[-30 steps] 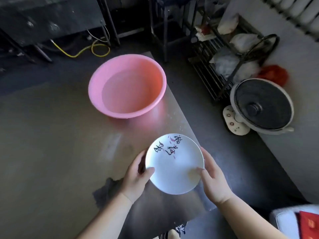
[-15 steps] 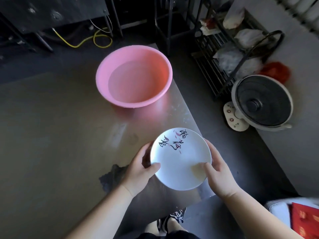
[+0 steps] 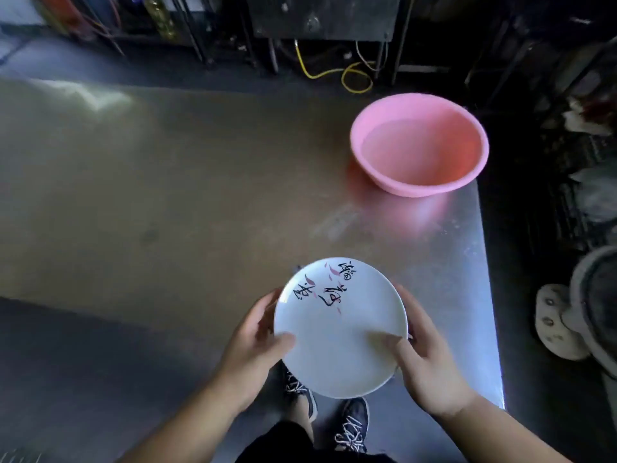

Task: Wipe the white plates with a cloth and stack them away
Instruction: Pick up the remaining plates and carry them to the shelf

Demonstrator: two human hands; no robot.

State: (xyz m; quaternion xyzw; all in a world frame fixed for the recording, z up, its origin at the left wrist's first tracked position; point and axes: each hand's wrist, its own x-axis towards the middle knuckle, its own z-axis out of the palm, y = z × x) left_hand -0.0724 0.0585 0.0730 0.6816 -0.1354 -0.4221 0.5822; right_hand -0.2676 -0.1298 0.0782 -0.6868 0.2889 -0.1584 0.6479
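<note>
Two hands: your left hand and right hand grip the white plate at opposite rims.
Hidden: the plate's underside.

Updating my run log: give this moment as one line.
left hand, right hand: grip round white ceramic plate | pink plastic basin: on metal table
</note>
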